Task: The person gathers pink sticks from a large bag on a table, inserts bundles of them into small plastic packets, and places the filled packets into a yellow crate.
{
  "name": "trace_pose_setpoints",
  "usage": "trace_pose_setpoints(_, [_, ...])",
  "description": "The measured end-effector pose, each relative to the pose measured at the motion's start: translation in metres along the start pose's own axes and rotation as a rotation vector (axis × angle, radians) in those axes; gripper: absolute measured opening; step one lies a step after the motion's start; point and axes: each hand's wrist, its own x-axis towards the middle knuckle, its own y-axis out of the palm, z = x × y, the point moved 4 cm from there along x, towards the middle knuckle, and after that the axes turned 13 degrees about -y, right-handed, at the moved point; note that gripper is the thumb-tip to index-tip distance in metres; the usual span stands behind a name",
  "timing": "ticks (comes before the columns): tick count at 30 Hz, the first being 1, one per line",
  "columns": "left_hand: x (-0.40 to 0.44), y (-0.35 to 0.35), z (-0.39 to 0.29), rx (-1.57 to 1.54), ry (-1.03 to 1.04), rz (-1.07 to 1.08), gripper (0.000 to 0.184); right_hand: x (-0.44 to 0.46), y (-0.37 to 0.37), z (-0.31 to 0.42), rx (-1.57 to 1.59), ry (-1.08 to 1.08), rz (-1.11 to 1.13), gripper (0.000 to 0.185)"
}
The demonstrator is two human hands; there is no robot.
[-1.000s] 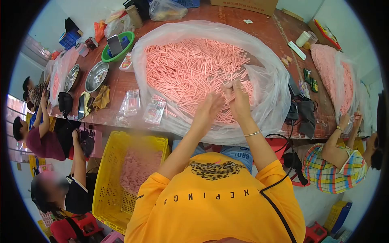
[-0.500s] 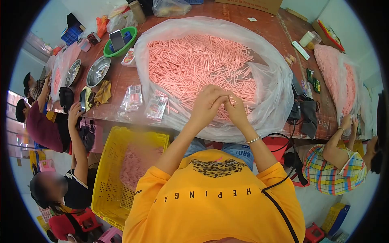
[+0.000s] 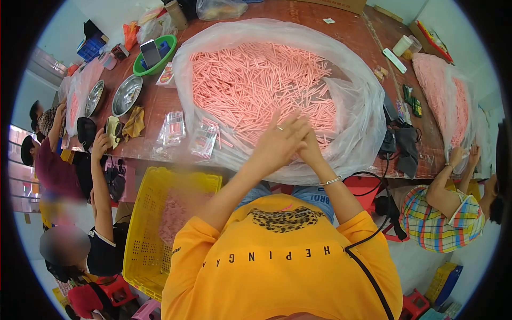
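A large clear plastic bag (image 3: 357,96) lies spread open on the table, filled with a heap of thin pink sticks (image 3: 250,80). Over its near edge, my left hand (image 3: 282,140) has its fingers stretched out, a ring on one of them, and its palm side rests against my right hand. My right hand (image 3: 310,151) is curled beside it around a small bundle of pink sticks, now mostly hidden by the left fingers. Printed packets of sticks, one a clear packet (image 3: 205,138), lie left of the bag.
A yellow crate (image 3: 133,240) with pink material stands low at my left. Metal bowls (image 3: 128,96) and a green basin (image 3: 169,53) with a phone are on the table's left. People work on both sides; another stick-filled bag (image 3: 434,85) lies right. A black cable (image 3: 368,266) crosses my right sleeve.
My left hand has gone from bent fingers at the bundle to straightened fingers laid across my right hand, covering the stick ends. The view has shifted slightly.
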Motion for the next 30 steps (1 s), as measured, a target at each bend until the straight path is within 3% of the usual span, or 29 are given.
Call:
trace_pose_setpoints(1, [-0.005, -0.001, -0.001, -0.021, -0.030, -0.028, 0.053, -0.003, 0.003, 0.000, -0.032, -0.065, -0.022, 0.020])
trace_pose_setpoints(3, [-0.010, -0.004, -0.002, -0.068, -0.084, -0.087, 0.050, -0.010, 0.004, -0.007, -0.002, 0.061, -0.078, 0.022])
trace_pose_setpoints(6, [-0.029, -0.025, 0.024, -0.304, -0.353, -0.264, 0.034, 0.002, 0.002, 0.004, -0.120, 0.224, -0.006, 0.023])
trace_pose_setpoints(9, [-0.053, -0.039, 0.061, -0.317, -0.520, -0.197, 0.017, -0.002, 0.003, 0.001, -0.011, 0.337, -0.098, 0.026])
trace_pose_setpoints(12, [-0.061, -0.038, 0.055, -0.407, -0.447, -0.306, 0.009, -0.003, 0.005, -0.006, 0.284, 0.295, -0.188, 0.030])
trace_pose_setpoints(14, [-0.078, -0.046, 0.077, -0.267, -0.510, -0.366, 0.010, -0.005, -0.003, -0.023, -0.186, 0.113, -0.119, 0.033])
trace_pose_setpoints(16, [-0.094, -0.058, 0.106, -0.144, -0.665, -0.458, 0.010, -0.006, -0.011, -0.032, -0.174, 0.155, -0.120, 0.034])
trace_pose_setpoints(18, [-0.115, -0.078, 0.146, -0.046, -0.806, -0.498, 0.020, -0.014, -0.012, -0.030, 0.313, 0.444, -0.167, 0.034])
trace_pose_setpoints(21, [-0.145, -0.072, 0.188, 0.221, -0.912, -0.342, 0.032, -0.010, -0.001, -0.022, 0.225, 0.385, -0.137, 0.033])
trace_pose_setpoints(25, [-0.149, -0.071, 0.216, -0.259, -1.164, -0.318, 0.031, -0.010, -0.001, -0.019, 0.201, 0.446, -0.144, 0.034])
trace_pose_setpoints(30, [-0.144, -0.082, 0.206, -0.109, -0.995, -0.396, 0.019, -0.012, -0.006, -0.014, 0.263, 0.508, -0.126, 0.030])
